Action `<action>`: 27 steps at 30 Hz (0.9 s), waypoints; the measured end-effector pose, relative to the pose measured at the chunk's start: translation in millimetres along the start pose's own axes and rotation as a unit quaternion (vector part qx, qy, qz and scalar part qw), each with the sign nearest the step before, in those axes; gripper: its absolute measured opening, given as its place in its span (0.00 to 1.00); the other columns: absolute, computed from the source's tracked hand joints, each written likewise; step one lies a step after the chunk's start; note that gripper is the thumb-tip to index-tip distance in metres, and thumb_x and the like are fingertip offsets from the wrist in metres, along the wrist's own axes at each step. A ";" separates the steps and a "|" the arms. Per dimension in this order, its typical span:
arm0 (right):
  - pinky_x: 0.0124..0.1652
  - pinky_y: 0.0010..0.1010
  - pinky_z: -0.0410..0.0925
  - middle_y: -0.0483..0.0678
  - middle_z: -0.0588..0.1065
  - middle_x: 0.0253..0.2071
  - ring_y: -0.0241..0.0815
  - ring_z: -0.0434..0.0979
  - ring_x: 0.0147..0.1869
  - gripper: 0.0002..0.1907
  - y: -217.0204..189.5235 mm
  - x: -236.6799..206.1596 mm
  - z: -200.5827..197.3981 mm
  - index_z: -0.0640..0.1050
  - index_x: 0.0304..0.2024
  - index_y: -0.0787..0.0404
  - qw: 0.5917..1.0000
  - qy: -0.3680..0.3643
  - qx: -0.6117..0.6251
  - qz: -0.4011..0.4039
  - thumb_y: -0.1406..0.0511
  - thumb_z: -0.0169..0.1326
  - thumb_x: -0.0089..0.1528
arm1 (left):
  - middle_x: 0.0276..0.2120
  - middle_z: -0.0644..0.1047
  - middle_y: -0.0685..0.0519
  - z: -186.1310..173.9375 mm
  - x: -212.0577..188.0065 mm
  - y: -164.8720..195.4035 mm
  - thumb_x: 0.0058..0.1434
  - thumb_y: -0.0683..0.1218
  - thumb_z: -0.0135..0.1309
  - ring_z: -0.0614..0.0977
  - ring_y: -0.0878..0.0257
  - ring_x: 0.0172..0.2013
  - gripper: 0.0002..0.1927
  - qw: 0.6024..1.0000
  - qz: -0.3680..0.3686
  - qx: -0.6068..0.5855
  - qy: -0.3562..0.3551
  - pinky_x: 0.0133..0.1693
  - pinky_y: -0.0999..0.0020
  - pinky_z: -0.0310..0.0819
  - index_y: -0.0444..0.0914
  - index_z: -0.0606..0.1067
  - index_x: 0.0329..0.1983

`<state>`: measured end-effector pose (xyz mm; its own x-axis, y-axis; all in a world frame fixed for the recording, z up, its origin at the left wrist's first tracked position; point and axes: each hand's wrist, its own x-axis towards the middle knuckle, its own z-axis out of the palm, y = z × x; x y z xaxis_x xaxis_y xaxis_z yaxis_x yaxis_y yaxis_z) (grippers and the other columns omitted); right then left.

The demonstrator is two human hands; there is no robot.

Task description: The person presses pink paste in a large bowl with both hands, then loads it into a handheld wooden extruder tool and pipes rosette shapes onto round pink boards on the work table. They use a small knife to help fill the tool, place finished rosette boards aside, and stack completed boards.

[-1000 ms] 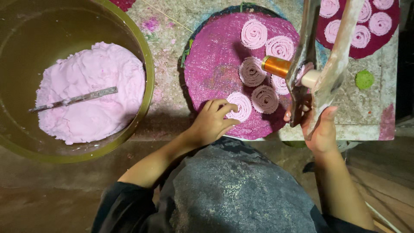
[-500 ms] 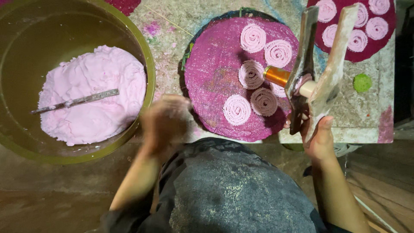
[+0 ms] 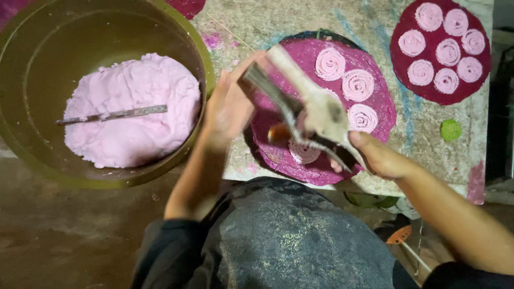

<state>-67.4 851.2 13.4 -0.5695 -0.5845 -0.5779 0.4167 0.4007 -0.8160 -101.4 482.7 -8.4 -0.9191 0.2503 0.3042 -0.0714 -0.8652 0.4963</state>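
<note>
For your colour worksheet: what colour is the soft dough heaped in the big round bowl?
Pale pink dough, in an olive-green bowl; the head view shows it.

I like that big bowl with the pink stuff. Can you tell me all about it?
The big round bowl looks olive green, maybe plastic or metal, with a thick rim. It sits at the left beside the speckled board. Inside lies a lumpy heap of soft pink dough, filling about half the bottom. A thin metal stick rests flat across the dough. No hand touches the bowl.

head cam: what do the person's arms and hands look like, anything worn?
Left hand and right hand are bare: no gloves, rings or wristbands visible. Forearms are uncovered; dark sleeves bunch at the elbows near the bottom edge. No markings to be seen.
</note>
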 end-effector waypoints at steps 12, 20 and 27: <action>0.42 0.36 0.69 0.51 0.79 0.33 0.42 0.78 0.38 0.42 -77.3 26.2 21.2 0.77 0.49 0.66 0.933 0.152 -0.326 0.030 0.38 0.31 0.66 | 0.32 0.69 0.59 -36.0 52.9 -51.1 0.74 0.66 0.39 0.72 0.62 0.40 0.23 0.965 0.053 -0.258 -0.007 0.58 0.56 0.69 0.45 0.68 0.36; 0.38 0.40 0.69 0.53 0.77 0.28 0.46 0.76 0.34 0.43 -97.6 20.8 20.6 0.78 0.48 0.68 0.931 0.160 -0.324 0.053 0.38 0.32 0.65 | 0.29 0.68 0.60 -23.7 63.5 -50.7 0.73 0.67 0.38 0.71 0.63 0.37 0.23 0.968 0.070 -0.239 0.019 0.55 0.57 0.70 0.46 0.67 0.35; 0.37 0.42 0.71 0.54 0.78 0.28 0.47 0.77 0.34 0.43 -106.6 11.9 34.3 0.77 0.41 0.68 0.946 0.135 -0.289 0.051 0.38 0.29 0.65 | 0.29 0.68 0.60 -8.9 55.3 -20.1 0.70 0.71 0.37 0.71 0.63 0.37 0.26 0.978 0.073 -0.197 0.001 0.53 0.58 0.69 0.47 0.67 0.34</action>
<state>-94.3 777.2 94.0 -0.7405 -0.3504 -0.5735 0.0670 0.8106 -0.5817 -154.2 510.1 -8.8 -0.9315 0.1106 0.3464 -0.0824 -0.9921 0.0950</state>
